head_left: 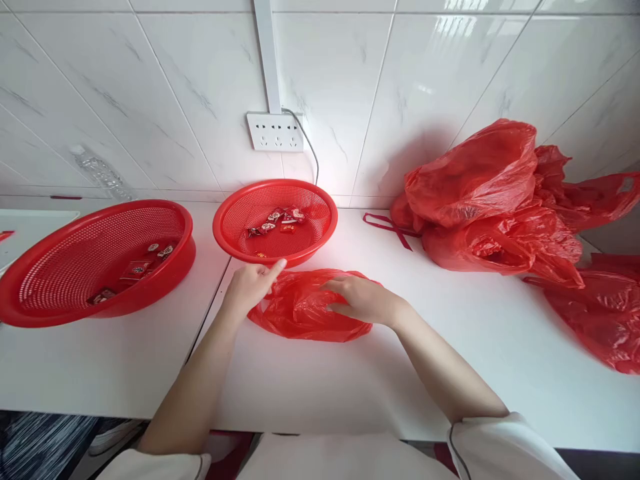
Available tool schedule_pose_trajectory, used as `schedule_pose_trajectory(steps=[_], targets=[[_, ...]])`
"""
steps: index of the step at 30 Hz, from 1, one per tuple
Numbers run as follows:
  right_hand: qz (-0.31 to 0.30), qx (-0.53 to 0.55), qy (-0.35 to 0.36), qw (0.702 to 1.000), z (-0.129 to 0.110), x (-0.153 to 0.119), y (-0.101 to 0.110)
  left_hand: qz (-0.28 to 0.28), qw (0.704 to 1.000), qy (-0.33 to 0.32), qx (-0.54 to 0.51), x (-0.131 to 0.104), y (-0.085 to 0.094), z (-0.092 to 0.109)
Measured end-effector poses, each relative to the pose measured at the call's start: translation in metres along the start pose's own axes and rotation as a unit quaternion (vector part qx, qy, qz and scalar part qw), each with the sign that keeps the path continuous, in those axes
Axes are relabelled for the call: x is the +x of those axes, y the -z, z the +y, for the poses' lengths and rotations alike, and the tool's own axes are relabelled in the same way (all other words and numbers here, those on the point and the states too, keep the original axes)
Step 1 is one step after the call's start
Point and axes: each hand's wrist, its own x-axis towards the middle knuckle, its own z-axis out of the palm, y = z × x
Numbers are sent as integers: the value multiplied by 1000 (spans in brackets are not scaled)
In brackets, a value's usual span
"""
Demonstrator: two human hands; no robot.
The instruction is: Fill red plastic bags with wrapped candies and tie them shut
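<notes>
A red plastic bag [305, 313] lies spread on the white table in front of me. My left hand [251, 287] is at its left edge, thumb pointing up and fingers curled on the film; part of them is hidden. Over the right part of the bag reaches my right hand [357, 298], with thumb and fingers apart and nothing visible between them. Just behind the bag stands a round red plastic basket [230, 233] with several small wrapped packets [287, 227] in it.
A larger red basket [45, 230], tilted, holds a few packets [136, 269] at left. Bulging red bags [475, 180] are piled at right, near a red ribbon [393, 227]. A clear bottle [103, 172] lies by the wall. A power socket [275, 131] has a cable [311, 143].
</notes>
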Motion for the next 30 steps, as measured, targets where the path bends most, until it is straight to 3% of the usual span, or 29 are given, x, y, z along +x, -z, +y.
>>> schedule_pose_trajectory(steps=[4,7,10,15,21,30], targets=[[23,24,75,997,-13,5,12,-29,975,120,-186,28,-1,-20],[66,30,68,995,-16,8,19,-16,944,150,-294,38,-2,-29],[103,52,55,992,-12,9,24,-47,908,165,-382,35,-3,-29],[121,66,16,990,3,5,29,7,882,103,-459,26,-11,-27],[130,72,-12,989,14,-2,33,12,864,80,-497,22,-24,-37],[147,85,13,985,19,1,34,53,873,11,-485,19,-39,-32]])
